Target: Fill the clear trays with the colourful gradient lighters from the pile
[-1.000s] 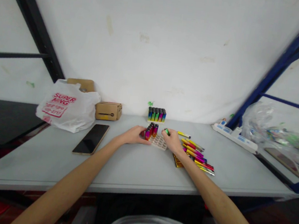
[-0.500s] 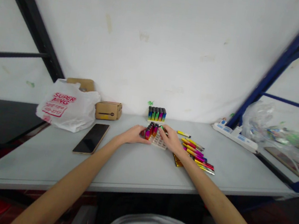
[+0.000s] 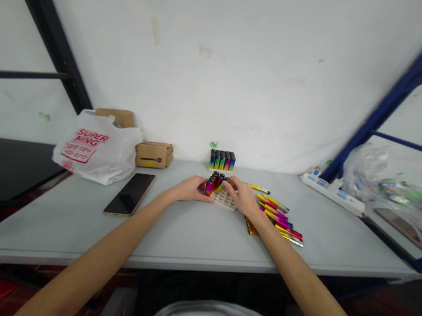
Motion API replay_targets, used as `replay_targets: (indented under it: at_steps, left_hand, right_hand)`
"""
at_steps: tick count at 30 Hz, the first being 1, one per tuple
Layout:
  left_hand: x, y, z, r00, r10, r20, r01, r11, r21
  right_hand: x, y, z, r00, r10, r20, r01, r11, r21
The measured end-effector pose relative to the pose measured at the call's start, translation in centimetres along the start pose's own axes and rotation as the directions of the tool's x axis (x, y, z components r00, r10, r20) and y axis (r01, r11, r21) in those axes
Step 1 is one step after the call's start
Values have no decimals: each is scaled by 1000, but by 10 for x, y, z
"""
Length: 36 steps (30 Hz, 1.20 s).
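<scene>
A white slotted tray [image 3: 226, 199] lies on the table, with several upright purple-red lighters [image 3: 209, 185] with black tops filling its left and back slots. My left hand [image 3: 191, 188] is wrapped round the tray's left side, its thumb along the front edge and its other fingers partly hidden behind the lighters. Over the tray, my right hand [image 3: 241, 194] pinches a yellowish lighter [image 3: 220, 187] beside the standing ones; the fingers cover part of it. To the right of that hand is a loose pile of yellow, magenta and red lighters [image 3: 275, 214], partly behind the forearm.
A full block of colourful lighters [image 3: 222, 160] stands by the wall. On the left are a phone [image 3: 130, 194], a small cardboard box [image 3: 154, 155] and a white plastic bag [image 3: 96, 149]. A power strip [image 3: 332, 192] and clear plastic bags [image 3: 400, 186] are at right.
The lighter in my right hand has shifted slightly left towards the standing ones, and more of its yellowish body shows. My left hand stays at the tray. The view has moved a little.
</scene>
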<state>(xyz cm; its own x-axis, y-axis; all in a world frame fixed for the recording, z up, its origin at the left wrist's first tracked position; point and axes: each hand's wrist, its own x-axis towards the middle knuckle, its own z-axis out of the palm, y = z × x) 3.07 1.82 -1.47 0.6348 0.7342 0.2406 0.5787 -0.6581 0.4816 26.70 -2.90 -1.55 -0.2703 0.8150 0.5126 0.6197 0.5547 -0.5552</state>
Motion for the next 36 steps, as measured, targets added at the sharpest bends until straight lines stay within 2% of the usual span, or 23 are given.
replay_targets:
  at_steps: [7, 12, 15, 17, 20, 23, 26, 28, 30, 33, 36]
  left_hand:
    - [0, 0, 0, 1000, -14, 28, 14, 1000, 24]
    - [0, 1, 0, 1000, -30, 4, 30, 998, 53]
    - [0, -1, 0, 1000, -22, 0, 22, 999, 47]
    - [0, -1, 0, 1000, -20, 2, 20, 998, 51]
    - [0, 0, -1, 1000, -28, 8, 28, 998, 56]
    - [-1, 1, -2, 999, -37, -1, 37, 998, 43]
    - [-1, 0, -2, 999, -45, -2, 45, 999, 31]
    - [-1, -1, -1, 999, -42, 6, 42, 998, 39]
    - [0, -3, 0, 999, -33, 3, 33, 998, 57]
    - [0, -5, 1, 1000, -29, 8, 28, 997, 68]
    - [0, -6, 1, 999, -26, 26, 24, 998, 54]
  right_hand:
    - [2, 1, 4, 997, -26, 78, 42, 976, -213]
    - [6, -9, 5, 987, 48, 154, 12, 929, -369]
    - [8, -14, 8, 985, 87, 146, -13, 895, -446]
    - [8, -14, 10, 985, 98, 139, -24, 890, -455]
    - [9, -10, 5, 986, 72, 151, -13, 933, -361]
    - [11, 7, -16, 994, 64, 89, -35, 954, -298]
    - [12, 41, -52, 992, 122, 24, -107, 936, -334]
    - [11, 68, -76, 978, 209, 23, -182, 893, -412]
    - [7, 92, -95, 943, 327, 65, -250, 821, -514]
    - [0, 115, -107, 895, 416, 163, -254, 773, -581]
    - [-5, 121, -105, 903, 386, 190, -221, 795, -565]
